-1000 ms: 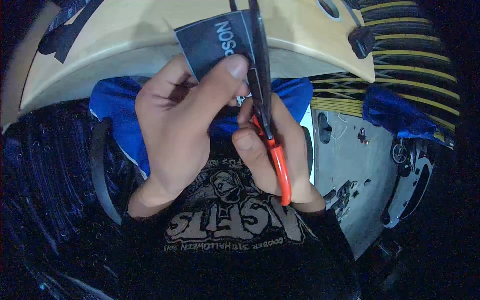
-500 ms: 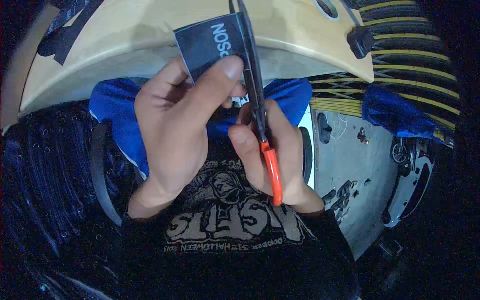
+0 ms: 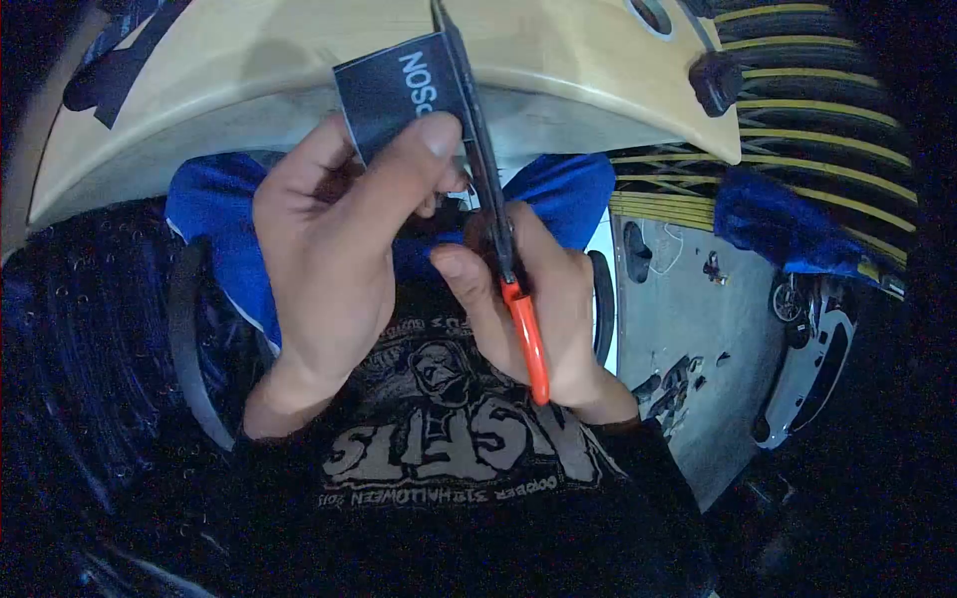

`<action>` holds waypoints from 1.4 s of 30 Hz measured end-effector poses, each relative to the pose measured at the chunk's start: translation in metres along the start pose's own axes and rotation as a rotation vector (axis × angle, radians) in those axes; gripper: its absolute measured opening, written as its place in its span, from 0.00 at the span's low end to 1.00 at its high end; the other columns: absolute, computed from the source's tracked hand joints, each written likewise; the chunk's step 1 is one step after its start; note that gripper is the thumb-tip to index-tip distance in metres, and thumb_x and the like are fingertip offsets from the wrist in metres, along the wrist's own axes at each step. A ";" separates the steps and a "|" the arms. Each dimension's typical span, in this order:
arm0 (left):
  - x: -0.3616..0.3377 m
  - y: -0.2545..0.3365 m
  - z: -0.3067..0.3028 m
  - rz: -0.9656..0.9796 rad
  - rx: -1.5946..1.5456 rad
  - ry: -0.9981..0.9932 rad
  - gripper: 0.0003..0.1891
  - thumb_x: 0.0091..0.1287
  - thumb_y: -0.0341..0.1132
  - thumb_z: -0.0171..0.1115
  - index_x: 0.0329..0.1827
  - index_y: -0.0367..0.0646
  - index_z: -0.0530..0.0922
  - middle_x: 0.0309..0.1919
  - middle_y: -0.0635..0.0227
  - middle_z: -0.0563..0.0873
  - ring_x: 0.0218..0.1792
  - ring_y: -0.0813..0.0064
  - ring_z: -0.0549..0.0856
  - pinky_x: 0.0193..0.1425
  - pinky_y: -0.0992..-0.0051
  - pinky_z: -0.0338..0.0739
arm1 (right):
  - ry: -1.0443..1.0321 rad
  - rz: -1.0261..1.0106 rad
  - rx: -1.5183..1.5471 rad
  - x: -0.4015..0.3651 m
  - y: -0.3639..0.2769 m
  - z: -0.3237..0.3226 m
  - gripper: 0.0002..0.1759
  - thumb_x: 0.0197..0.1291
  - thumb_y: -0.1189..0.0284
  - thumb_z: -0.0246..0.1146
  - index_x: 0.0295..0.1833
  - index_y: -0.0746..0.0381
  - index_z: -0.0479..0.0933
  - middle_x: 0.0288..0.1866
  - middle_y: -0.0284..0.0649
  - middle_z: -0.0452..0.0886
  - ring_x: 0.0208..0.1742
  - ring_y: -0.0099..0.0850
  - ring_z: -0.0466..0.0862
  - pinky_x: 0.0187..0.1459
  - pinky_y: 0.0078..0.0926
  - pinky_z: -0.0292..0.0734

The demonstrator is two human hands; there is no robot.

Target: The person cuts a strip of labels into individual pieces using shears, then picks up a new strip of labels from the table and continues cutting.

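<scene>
Head view: the left hand (image 3: 329,229) and right hand (image 3: 538,309) are raised side by side before the near edge of the table (image 3: 568,45). A black card (image 3: 389,95), against the blades of the scissors (image 3: 489,194), is pinched beneath the left thumb; the right fingers curl around the scissors' red handle.

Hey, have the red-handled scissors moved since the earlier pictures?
Yes. The red-handled scissors have shifted left in the view, farther from the right-hand corner of the light wooden table.

Black card (image 3: 377,98) (white-lettered) against red-handled scissors (image 3: 488,189)
</scene>
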State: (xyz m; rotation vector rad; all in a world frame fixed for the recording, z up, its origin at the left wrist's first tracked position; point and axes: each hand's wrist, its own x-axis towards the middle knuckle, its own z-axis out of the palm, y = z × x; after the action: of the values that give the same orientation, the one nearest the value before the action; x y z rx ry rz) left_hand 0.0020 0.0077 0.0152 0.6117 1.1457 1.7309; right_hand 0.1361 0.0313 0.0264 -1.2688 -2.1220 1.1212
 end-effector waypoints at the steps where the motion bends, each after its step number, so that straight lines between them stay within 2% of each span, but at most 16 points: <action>1: 0.000 -0.001 -0.001 0.004 -0.009 -0.002 0.09 0.64 0.31 0.58 0.41 0.34 0.77 0.30 0.66 0.81 0.32 0.77 0.78 0.38 0.78 0.71 | 0.013 0.011 -0.006 0.000 0.000 0.002 0.18 0.55 0.61 0.66 0.38 0.65 0.71 0.18 0.44 0.75 0.23 0.39 0.78 0.23 0.30 0.72; 2: 0.001 -0.002 -0.002 0.007 -0.019 -0.004 0.09 0.64 0.31 0.58 0.41 0.34 0.77 0.30 0.66 0.81 0.32 0.77 0.78 0.38 0.78 0.71 | 0.026 0.021 -0.012 -0.001 0.000 0.002 0.19 0.56 0.58 0.65 0.35 0.64 0.72 0.17 0.39 0.73 0.19 0.25 0.76 0.24 0.22 0.71; 10: 0.001 -0.003 -0.007 0.028 -0.040 -0.016 0.08 0.64 0.30 0.57 0.42 0.36 0.78 0.32 0.66 0.82 0.31 0.78 0.78 0.38 0.77 0.71 | -0.017 0.049 -0.048 0.000 0.002 0.003 0.14 0.55 0.65 0.67 0.35 0.63 0.72 0.17 0.38 0.73 0.17 0.26 0.75 0.23 0.22 0.70; 11: 0.002 -0.002 -0.005 0.018 -0.002 0.004 0.08 0.64 0.31 0.57 0.41 0.36 0.78 0.31 0.66 0.82 0.31 0.78 0.78 0.38 0.77 0.70 | 0.017 0.043 -0.010 0.000 0.005 0.004 0.21 0.54 0.57 0.67 0.36 0.63 0.72 0.18 0.35 0.72 0.19 0.23 0.73 0.25 0.20 0.70; 15: -0.003 0.005 -0.002 -0.015 0.065 0.020 0.08 0.64 0.32 0.59 0.39 0.35 0.78 0.29 0.66 0.82 0.30 0.78 0.78 0.39 0.77 0.70 | -0.005 -0.020 0.187 -0.003 0.007 -0.006 0.30 0.52 0.45 0.64 0.37 0.64 0.71 0.18 0.31 0.69 0.20 0.21 0.71 0.26 0.16 0.67; 18: -0.002 0.002 -0.006 0.030 -0.021 -0.039 0.06 0.61 0.26 0.62 0.40 0.34 0.79 0.30 0.71 0.83 0.31 0.88 0.78 0.36 0.86 0.71 | -0.219 0.132 0.575 -0.003 0.008 -0.018 0.18 0.51 0.65 0.68 0.42 0.62 0.70 0.22 0.30 0.70 0.23 0.19 0.70 0.26 0.18 0.65; 19: -0.003 0.005 -0.006 0.031 -0.018 -0.040 0.06 0.61 0.26 0.62 0.40 0.34 0.79 0.30 0.71 0.83 0.31 0.88 0.78 0.36 0.86 0.71 | -0.232 0.242 0.668 -0.006 0.007 -0.019 0.17 0.53 0.65 0.64 0.43 0.62 0.70 0.25 0.28 0.67 0.27 0.18 0.66 0.30 0.16 0.63; 22: -0.003 0.011 -0.008 -0.066 0.029 -0.156 0.08 0.61 0.23 0.61 0.42 0.33 0.79 0.32 0.73 0.82 0.34 0.89 0.77 0.40 0.86 0.72 | -0.155 0.182 0.711 0.001 0.017 -0.016 0.16 0.55 0.66 0.63 0.44 0.63 0.69 0.27 0.30 0.68 0.30 0.18 0.67 0.31 0.16 0.63; 24: -0.005 0.013 -0.010 -0.124 0.043 -0.188 0.08 0.60 0.24 0.61 0.42 0.36 0.79 0.30 0.76 0.81 0.32 0.91 0.75 0.37 0.87 0.70 | -0.102 0.210 0.737 0.005 0.005 -0.025 0.16 0.54 0.66 0.64 0.43 0.63 0.69 0.28 0.30 0.68 0.30 0.19 0.67 0.32 0.17 0.64; 26: -0.004 0.012 -0.016 -0.175 0.249 -0.422 0.09 0.57 0.26 0.63 0.41 0.39 0.80 0.27 0.80 0.79 0.28 0.92 0.72 0.31 0.87 0.67 | -0.016 0.062 0.385 0.014 -0.004 -0.037 0.17 0.54 0.67 0.65 0.43 0.63 0.69 0.28 0.30 0.68 0.30 0.19 0.67 0.32 0.16 0.64; 28: -0.004 0.014 -0.013 -0.242 0.283 -0.421 0.08 0.54 0.27 0.64 0.38 0.41 0.80 0.23 0.82 0.76 0.24 0.92 0.69 0.27 0.86 0.63 | 0.005 0.020 0.469 0.018 -0.004 -0.038 0.17 0.53 0.70 0.66 0.44 0.63 0.69 0.28 0.30 0.69 0.30 0.18 0.68 0.32 0.15 0.64; 30: -0.002 0.015 -0.018 -0.130 0.422 -0.577 0.06 0.54 0.28 0.64 0.34 0.39 0.79 0.21 0.81 0.76 0.23 0.91 0.69 0.26 0.86 0.63 | -0.021 -0.015 0.400 0.020 -0.005 -0.039 0.16 0.53 0.72 0.63 0.46 0.67 0.70 0.33 0.34 0.74 0.32 0.19 0.71 0.34 0.14 0.64; 35: 0.001 0.021 -0.019 -0.125 0.372 -0.518 0.06 0.53 0.27 0.65 0.33 0.38 0.78 0.22 0.79 0.76 0.24 0.91 0.71 0.26 0.86 0.64 | 0.117 -0.059 0.625 0.015 -0.008 -0.020 0.12 0.55 0.81 0.62 0.45 0.65 0.69 0.30 0.31 0.71 0.31 0.18 0.70 0.33 0.14 0.65; 38: -0.004 0.019 -0.019 -0.116 0.302 -0.514 0.08 0.56 0.27 0.65 0.37 0.37 0.78 0.26 0.78 0.77 0.27 0.90 0.72 0.29 0.86 0.66 | 0.128 -0.169 0.534 0.016 -0.002 -0.017 0.11 0.55 0.82 0.62 0.43 0.65 0.69 0.30 0.31 0.71 0.31 0.18 0.70 0.32 0.14 0.65; 39: -0.004 0.017 -0.013 -0.137 0.134 -0.439 0.08 0.57 0.27 0.65 0.38 0.36 0.78 0.28 0.76 0.78 0.28 0.90 0.73 0.30 0.87 0.66 | 0.298 -0.189 0.575 0.017 -0.004 -0.007 0.11 0.55 0.82 0.61 0.42 0.65 0.68 0.29 0.31 0.71 0.30 0.18 0.70 0.31 0.14 0.64; 42: -0.005 0.005 0.004 -0.098 -0.050 -0.270 0.08 0.61 0.27 0.64 0.41 0.34 0.78 0.31 0.73 0.81 0.31 0.89 0.75 0.32 0.87 0.68 | 0.221 -0.216 0.554 0.020 0.002 -0.014 0.12 0.55 0.82 0.61 0.44 0.65 0.67 0.29 0.31 0.71 0.28 0.18 0.70 0.30 0.14 0.64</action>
State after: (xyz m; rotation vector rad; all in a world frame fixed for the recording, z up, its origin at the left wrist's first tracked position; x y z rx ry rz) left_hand 0.0046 0.0045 0.0220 0.7214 0.9252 1.5358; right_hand 0.1370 0.0552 0.0327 -0.8381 -1.5848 1.2840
